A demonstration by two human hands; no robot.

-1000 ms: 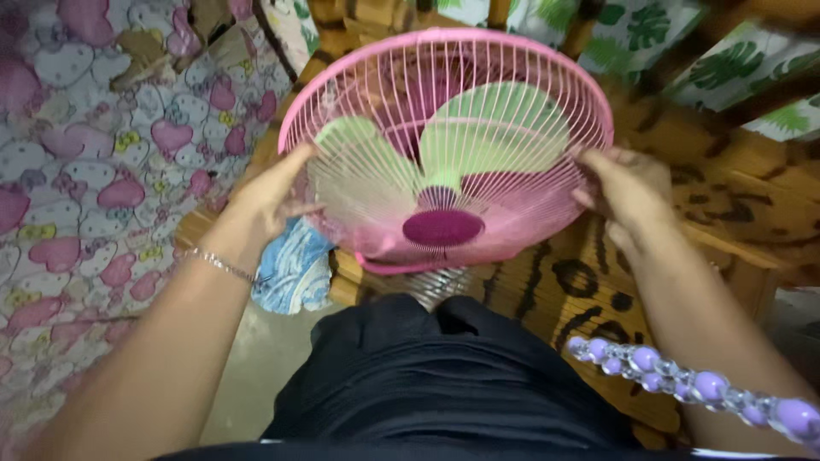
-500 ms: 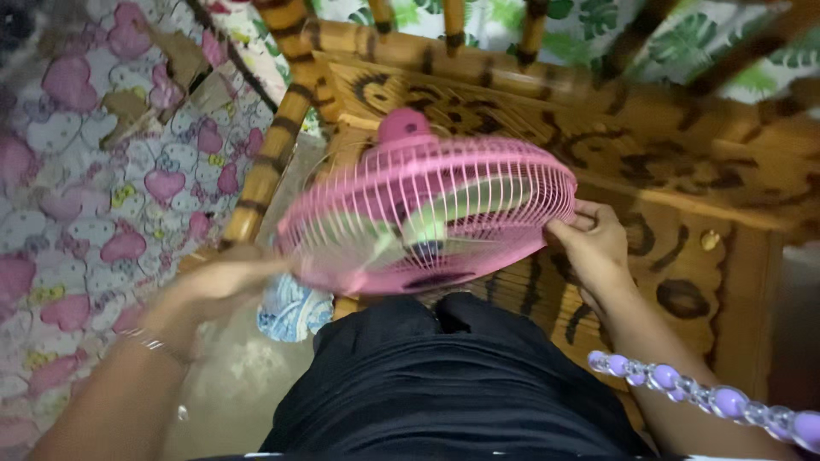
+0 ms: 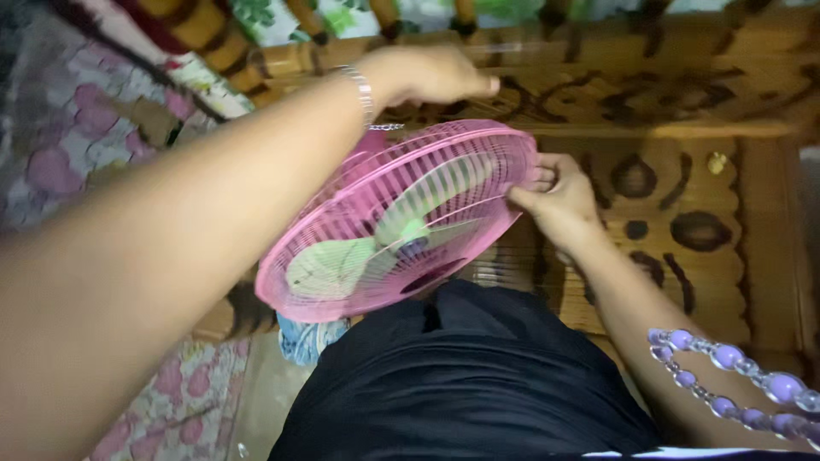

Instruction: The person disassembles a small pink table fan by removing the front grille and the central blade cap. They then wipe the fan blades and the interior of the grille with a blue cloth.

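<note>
— So, what sits around the pink fan (image 3: 401, 222)?

— Under and behind it runs a wooden bench (image 3: 683, 171) of pale wood with dark scorched spots and stripes, its back rail crossing the top of the view. A leaf-print fabric (image 3: 256, 13) shows between the rail's posts. To the left lies a bedcover (image 3: 77, 145) with pink hearts. Just below the fan's low edge peeks a blue-and-white cloth (image 3: 307, 337). The person's black clothing (image 3: 461, 384) fills the bottom middle, and a string of purple and clear beads (image 3: 735, 376) hangs at the lower right.

— Does anything block the view of the fan?

— Yes: the left forearm sweeps across from the lower left and covers the cage's upper-left part. A silver bracelet (image 3: 366, 90) rings that wrist.

— How does the fan lie?

— Tilted. The round cage faces up and toward the camera, its long spread running from lower left to upper right, with green blades and a dark hub cap visible through the wires. It sits above the bench seat, just in front of the person's lap.

— And the hands?

— The right hand (image 3: 555, 201) has its fingers pinched together on the cage rim at the right edge. The left hand (image 3: 427, 75) is above the fan's far rim, near the bench rail; it is blurred, so I cannot tell whether its fingers are curled or spread, and it seems to touch nothing.
</note>
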